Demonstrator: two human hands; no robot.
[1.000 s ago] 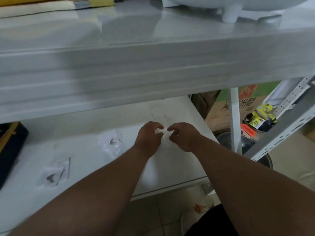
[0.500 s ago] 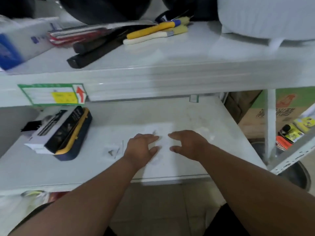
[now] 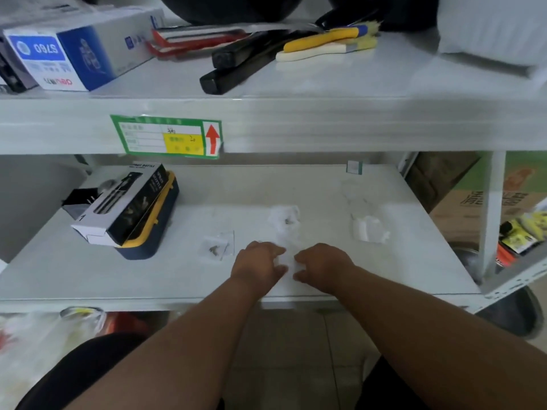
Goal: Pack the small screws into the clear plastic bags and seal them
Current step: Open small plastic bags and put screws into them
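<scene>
a white metal shelf in a storeroom. both hands, left hand and right hand, pinch a clear bag at its front edge, apparently sealing it. a filled bag lies left of the hands; screws wait behind them. a box above reads "s760" and "deli".

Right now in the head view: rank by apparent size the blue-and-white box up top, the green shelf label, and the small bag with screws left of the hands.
1. blue-and-white box
2. green shelf label
3. small bag with screws

Box sits farther back yet looks biggest.
</scene>
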